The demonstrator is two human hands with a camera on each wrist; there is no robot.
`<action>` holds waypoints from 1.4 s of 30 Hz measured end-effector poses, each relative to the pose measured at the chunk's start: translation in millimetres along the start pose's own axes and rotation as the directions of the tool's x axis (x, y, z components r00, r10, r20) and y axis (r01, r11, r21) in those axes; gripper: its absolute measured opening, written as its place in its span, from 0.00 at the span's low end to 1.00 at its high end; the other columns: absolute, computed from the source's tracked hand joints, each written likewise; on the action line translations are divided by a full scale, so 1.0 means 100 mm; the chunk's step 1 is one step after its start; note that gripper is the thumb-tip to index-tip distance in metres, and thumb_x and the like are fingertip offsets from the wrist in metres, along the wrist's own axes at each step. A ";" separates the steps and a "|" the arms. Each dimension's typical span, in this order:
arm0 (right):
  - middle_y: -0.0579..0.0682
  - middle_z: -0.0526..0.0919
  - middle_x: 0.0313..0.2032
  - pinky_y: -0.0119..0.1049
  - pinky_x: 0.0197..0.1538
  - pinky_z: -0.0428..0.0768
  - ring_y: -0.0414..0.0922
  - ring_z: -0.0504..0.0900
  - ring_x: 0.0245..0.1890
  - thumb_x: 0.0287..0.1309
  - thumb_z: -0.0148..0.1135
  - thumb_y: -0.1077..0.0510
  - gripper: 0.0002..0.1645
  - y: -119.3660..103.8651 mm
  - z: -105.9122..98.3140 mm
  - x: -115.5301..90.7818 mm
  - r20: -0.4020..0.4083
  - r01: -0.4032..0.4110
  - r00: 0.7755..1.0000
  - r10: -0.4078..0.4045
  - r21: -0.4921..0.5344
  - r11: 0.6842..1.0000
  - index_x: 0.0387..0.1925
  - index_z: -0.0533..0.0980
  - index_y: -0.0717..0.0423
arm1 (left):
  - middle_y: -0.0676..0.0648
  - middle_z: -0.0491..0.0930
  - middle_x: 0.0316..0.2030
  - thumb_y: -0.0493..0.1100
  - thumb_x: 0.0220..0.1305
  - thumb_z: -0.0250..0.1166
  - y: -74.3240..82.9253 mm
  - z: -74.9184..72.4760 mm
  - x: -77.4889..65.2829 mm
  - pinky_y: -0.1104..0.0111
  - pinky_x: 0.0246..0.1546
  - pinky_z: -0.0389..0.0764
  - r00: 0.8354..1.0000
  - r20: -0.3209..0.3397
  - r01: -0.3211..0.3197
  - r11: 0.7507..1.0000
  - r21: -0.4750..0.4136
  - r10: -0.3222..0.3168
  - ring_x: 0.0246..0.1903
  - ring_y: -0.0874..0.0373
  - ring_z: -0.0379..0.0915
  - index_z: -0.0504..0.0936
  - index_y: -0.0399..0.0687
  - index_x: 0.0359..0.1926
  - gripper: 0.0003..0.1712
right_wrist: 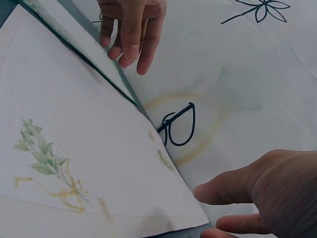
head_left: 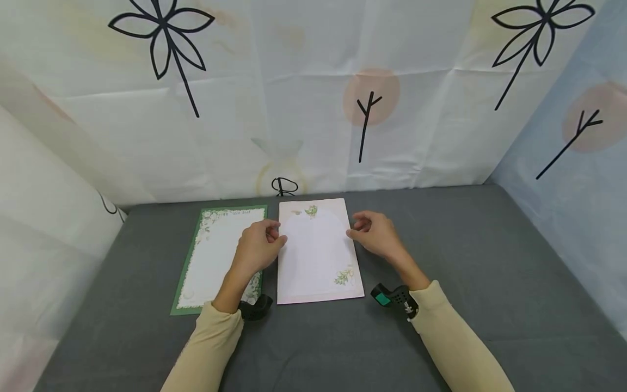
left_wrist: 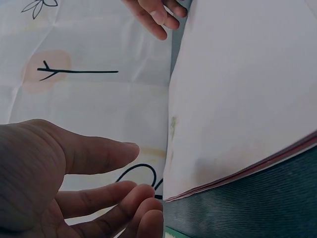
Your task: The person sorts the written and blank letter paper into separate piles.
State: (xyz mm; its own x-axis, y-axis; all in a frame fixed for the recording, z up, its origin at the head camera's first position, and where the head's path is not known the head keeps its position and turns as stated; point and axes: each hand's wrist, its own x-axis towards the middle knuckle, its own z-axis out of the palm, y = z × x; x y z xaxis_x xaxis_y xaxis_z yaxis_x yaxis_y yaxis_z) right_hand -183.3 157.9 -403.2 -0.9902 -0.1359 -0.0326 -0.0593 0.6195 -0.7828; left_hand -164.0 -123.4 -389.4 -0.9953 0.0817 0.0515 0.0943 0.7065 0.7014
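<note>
A stack of pink-bordered stationery paper (head_left: 315,250) with green leaf sprigs lies on the grey table. My left hand (head_left: 258,245) is at its left edge, thumb tip overlapping the sheet in the head view. In the left wrist view, the left hand's thumb (left_wrist: 106,154) and bent fingers stand apart with nothing pinched between them. On the opposite side, my right hand (head_left: 377,234) has its thumb tip right at the paper's right edge, fingers loosely bent. The right wrist view shows the right thumb (right_wrist: 225,187) beside the paper's corner, separated from the fingers.
A green-bordered sheet (head_left: 215,256) with a floral frame lies left of the stack, partly under my left forearm. The grey tabletop (head_left: 470,261) extends to the right. White fabric (head_left: 303,109) with plant drawings hangs behind the table, and bluish fabric (head_left: 578,207) on the right.
</note>
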 end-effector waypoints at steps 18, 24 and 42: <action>0.59 0.80 0.48 0.47 0.47 0.77 0.52 0.78 0.44 0.56 0.75 0.54 0.34 0.05 0.10 0.00 0.039 -0.033 0.999 0.036 -0.069 0.997 0.61 0.76 0.65 | 0.39 0.80 0.39 0.42 0.65 0.69 -0.12 0.11 0.04 0.60 0.27 0.76 0.986 0.091 0.126 0.985 0.117 -0.137 0.30 0.50 0.74 0.78 0.29 0.62 0.29; 0.58 0.79 0.47 0.47 0.46 0.76 0.52 0.77 0.43 0.56 0.76 0.56 0.32 0.04 0.11 -0.01 0.034 -0.020 0.999 0.023 -0.082 0.996 0.59 0.78 0.66 | 0.40 0.80 0.40 0.42 0.63 0.70 -0.12 0.13 0.04 0.60 0.28 0.76 0.983 0.108 0.135 0.983 0.121 -0.148 0.31 0.49 0.75 0.80 0.31 0.60 0.28; 0.58 0.82 0.45 0.47 0.43 0.78 0.53 0.80 0.43 0.55 0.76 0.59 0.29 0.05 0.12 0.00 -0.004 -0.009 1.000 0.009 -0.062 0.998 0.57 0.79 0.65 | 0.43 0.82 0.39 0.38 0.56 0.76 -0.08 0.12 0.03 0.63 0.23 0.74 0.988 0.068 0.129 0.983 0.129 -0.138 0.27 0.52 0.76 0.81 0.33 0.59 0.29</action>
State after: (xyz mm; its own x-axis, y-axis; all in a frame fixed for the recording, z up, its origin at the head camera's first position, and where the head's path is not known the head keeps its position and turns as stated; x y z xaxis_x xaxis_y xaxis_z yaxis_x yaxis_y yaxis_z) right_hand -182.4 151.7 -414.4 -0.9912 -0.1271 -0.0368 -0.0580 0.6673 -0.7426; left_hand -168.0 -120.5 -403.4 -0.9951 0.0307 -0.0942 -0.0326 0.7960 0.6044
